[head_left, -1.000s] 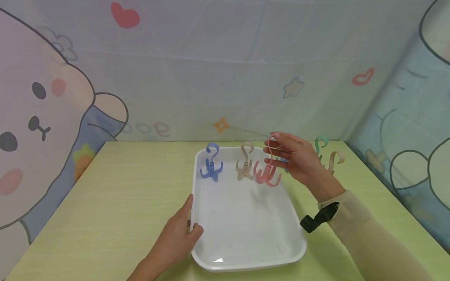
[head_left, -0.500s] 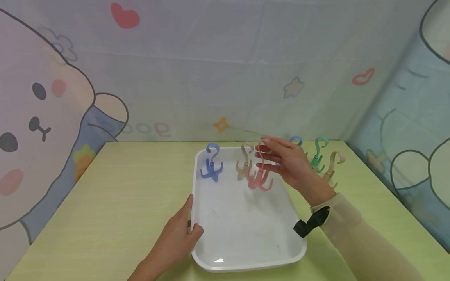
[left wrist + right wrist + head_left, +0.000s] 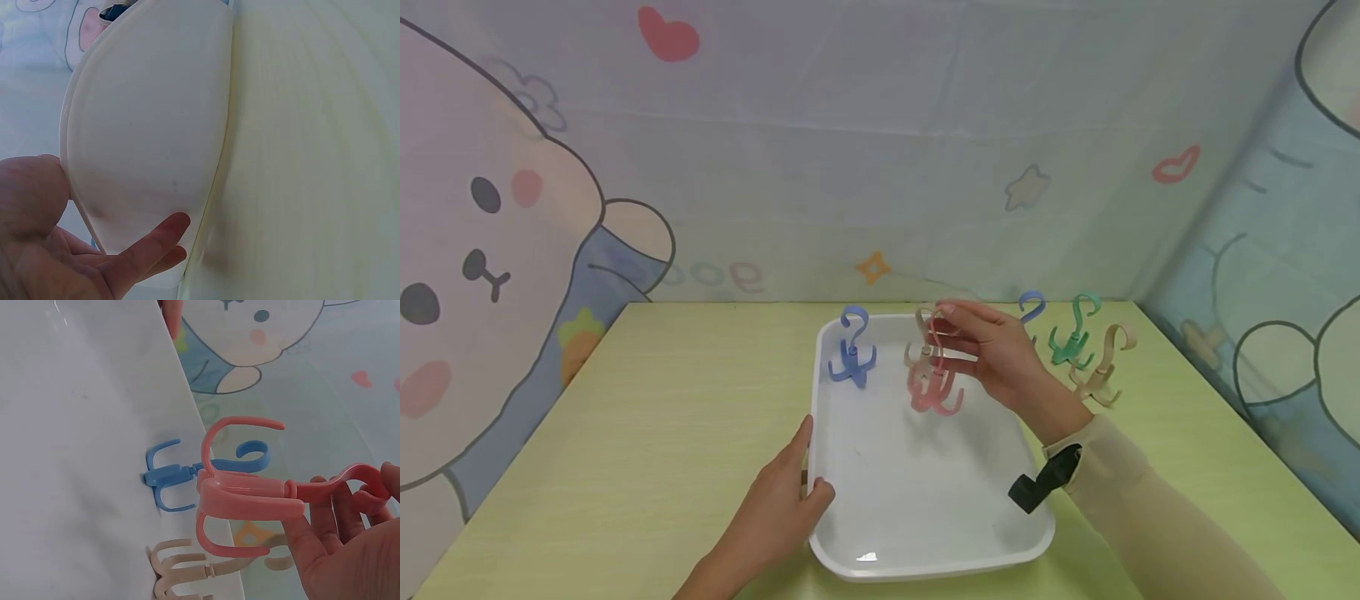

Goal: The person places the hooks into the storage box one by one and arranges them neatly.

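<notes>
My right hand (image 3: 1000,354) pinches a pink four-claw rotating hook (image 3: 935,393) by its curved top, as the right wrist view also shows the hook (image 3: 244,494). It hangs over the far part of a white tray (image 3: 917,492), its claws down. Behind it, a beige hook (image 3: 916,367) stands in the tray, partly covered in the head view. To its left a blue hook (image 3: 852,365) stands upright. My left hand (image 3: 778,504) holds the tray's left side, thumb at the rim and fingers (image 3: 150,247) along the outer wall.
Right of the tray, on the light yellow table (image 3: 700,417), stand a green hook (image 3: 1071,342), another beige hook (image 3: 1103,371) and a second blue hook (image 3: 1032,303), partly behind my right hand. A cartoon-print cloth (image 3: 820,167) hangs behind the table.
My right hand has carried the pink hook left and slightly down over the tray, in front of the beige hook. More of the hooks on the right now shows. My left hand stays put.
</notes>
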`<state>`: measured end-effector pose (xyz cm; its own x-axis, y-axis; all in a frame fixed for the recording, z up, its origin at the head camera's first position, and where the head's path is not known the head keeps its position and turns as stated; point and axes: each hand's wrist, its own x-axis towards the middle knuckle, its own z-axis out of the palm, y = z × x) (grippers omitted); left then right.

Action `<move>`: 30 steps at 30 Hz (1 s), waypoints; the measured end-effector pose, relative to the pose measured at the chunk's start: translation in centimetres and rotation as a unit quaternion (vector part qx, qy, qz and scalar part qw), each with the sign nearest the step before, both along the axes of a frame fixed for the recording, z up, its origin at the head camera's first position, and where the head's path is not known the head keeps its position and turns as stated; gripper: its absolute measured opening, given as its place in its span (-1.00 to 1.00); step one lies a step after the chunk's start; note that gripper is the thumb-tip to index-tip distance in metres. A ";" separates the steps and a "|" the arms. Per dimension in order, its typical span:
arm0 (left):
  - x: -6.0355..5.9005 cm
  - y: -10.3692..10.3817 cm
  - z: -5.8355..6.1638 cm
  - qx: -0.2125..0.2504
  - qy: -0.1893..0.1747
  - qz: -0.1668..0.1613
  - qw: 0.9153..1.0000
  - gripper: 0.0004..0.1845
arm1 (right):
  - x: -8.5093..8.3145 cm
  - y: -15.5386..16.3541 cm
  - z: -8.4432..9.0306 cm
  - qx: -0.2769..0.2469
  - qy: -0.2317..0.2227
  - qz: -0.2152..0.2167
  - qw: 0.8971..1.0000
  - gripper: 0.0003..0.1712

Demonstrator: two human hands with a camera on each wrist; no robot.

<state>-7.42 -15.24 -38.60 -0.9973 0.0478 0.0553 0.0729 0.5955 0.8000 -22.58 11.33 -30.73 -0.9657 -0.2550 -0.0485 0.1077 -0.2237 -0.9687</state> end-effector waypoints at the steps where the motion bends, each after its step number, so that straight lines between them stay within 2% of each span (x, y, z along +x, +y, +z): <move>1: 0.0 0.0 0.0 -0.001 0.001 0.000 1.000 -0.11 | 0.0 -0.1 -0.1 0.000 -0.003 -0.001 1.000 -0.84; 7: 0.0 0.0 0.1 -0.004 0.001 0.001 1.000 -0.11 | 0.1 -0.9 -0.5 0.009 -0.009 -0.004 1.000 -0.58; 9: 0.0 0.0 0.1 -0.004 0.000 0.001 1.000 -0.11 | 0.2 -1.1 -0.6 0.009 -0.010 -0.003 1.000 -0.56; 17: 0.0 -0.1 -0.1 0.000 -0.002 0.000 1.000 -0.11 | 0.3 -2.0 -0.9 0.000 -0.020 0.004 1.000 -0.68; 24: 0.1 -0.1 0.0 0.000 -0.003 0.001 1.000 -0.10 | 0.3 -3.1 -1.1 -0.004 -0.027 0.013 1.000 -0.62; 30: 0.0 0.0 0.0 -0.004 0.005 0.002 1.000 -0.11 | 0.4 -3.9 -1.4 -0.010 -0.032 0.018 0.999 -0.80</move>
<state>-7.45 -15.26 -38.64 -0.9969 0.0451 0.0648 0.0789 0.6018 0.7948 -22.16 7.42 -32.11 -0.9510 -0.2910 -0.1047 0.1777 -0.2370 -0.9551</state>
